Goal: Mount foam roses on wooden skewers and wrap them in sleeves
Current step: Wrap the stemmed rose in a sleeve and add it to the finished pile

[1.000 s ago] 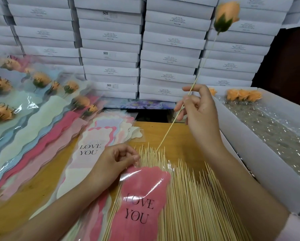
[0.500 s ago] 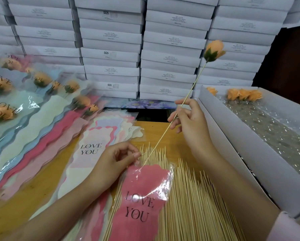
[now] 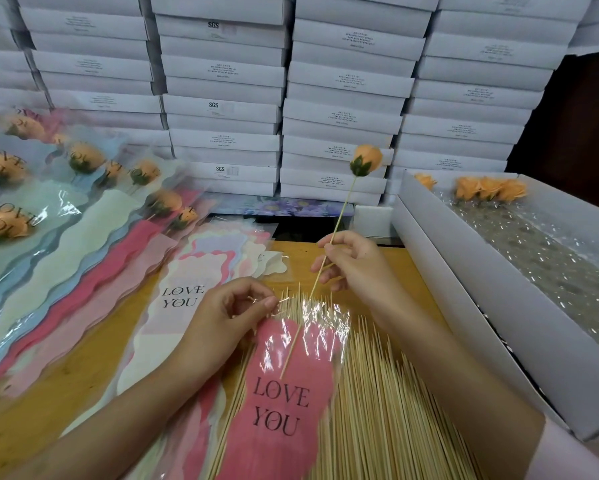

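One orange rose [image 3: 366,163] on one skewer [image 3: 341,213], above the right hand [image 3: 353,263] fingers pinching the stick. Tip inside one pink sleeve [image 3: 284,396], its mouth pinched by left hand [image 3: 222,318] fingers. Skewer pile [image 3: 384,410] beneath. Four loose roses [image 3: 488,188] in box [image 3: 464,292], right of fingers.

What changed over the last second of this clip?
The right hand lowered the rose on its skewer, sliding the tip into the pink sleeve. The left hand still pinches the sleeve's mouth; the loose skewers stayed put.
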`<action>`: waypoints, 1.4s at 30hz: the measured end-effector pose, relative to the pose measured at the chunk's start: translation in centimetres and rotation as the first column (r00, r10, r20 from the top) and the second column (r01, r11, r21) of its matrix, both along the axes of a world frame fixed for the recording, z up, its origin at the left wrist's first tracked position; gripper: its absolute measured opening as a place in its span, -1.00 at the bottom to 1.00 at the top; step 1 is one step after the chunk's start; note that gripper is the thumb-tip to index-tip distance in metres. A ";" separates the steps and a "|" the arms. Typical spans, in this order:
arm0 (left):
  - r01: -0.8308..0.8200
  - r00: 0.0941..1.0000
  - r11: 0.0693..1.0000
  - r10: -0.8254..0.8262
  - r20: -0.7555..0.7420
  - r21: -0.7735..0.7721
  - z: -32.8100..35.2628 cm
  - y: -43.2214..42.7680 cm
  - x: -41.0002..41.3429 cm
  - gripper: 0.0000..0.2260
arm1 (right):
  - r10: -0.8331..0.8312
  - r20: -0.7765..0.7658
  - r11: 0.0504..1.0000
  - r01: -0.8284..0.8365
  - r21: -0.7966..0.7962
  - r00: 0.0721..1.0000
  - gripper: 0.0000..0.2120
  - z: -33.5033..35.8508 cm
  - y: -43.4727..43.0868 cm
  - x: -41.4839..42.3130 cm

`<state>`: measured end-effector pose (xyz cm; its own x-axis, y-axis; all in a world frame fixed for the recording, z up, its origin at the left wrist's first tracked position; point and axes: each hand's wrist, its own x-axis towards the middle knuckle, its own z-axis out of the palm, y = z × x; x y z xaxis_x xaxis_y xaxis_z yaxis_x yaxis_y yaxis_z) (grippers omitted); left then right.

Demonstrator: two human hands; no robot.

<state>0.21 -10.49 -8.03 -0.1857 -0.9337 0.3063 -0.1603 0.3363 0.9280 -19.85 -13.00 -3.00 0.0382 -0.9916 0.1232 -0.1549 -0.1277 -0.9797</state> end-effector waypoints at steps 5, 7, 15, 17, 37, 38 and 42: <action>-0.037 0.997 0.998 0.040 -0.069 0.042 0.4 0.3 0.0 -0.86 | 0.062 -0.062 0.997 -0.058 0.052 0.996 -0.89 -0.2 0.2 0.1; -0.058 0.995 0.997 0.062 -0.077 0.055 0.6 0.5 0.0 -0.83 | 0.091 -0.080 0.994 -0.086 0.063 0.993 -0.88 -0.2 0.2 0.1; -0.062 0.990 0.991 0.076 -0.115 0.116 0.9 0.8 -0.1 -0.90 | 0.244 -0.060 0.956 -0.230 0.180 0.968 -0.82 -0.1 0.6 0.5; -0.053 0.985 0.992 0.072 -0.159 0.116 0.9 0.8 0.1 -0.78 | 0.231 -0.090 0.962 -0.214 0.168 0.969 -0.88 -0.1 0.5 0.4; 0.360 0.933 0.859 -0.322 -0.161 0.365 0.7 1.2 0.1 -0.87 | 0.041 0.095 0.999 -0.042 0.010 0.995 -0.71 0.2 -0.5 -0.7; 0.366 0.931 0.854 -0.333 -0.153 0.369 0.7 1.2 0.2 -0.88 | 0.005 0.121 1.000 -0.005 0.004 0.993 -0.69 0.4 -0.6 -0.6; 0.321 0.947 0.863 -0.299 -0.118 0.389 0.5 1.2 0.3 -0.71 | -0.144 0.187 0.985 0.160 -0.070 0.972 -0.57 1.0 -0.9 -1.1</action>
<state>0.50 -9.28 -7.48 -0.4804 -0.8749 -0.0616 -0.0572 -0.0388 0.9976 -20.95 -13.92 -2.00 -0.1428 -0.9700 0.1968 -0.0003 -0.1988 -0.9800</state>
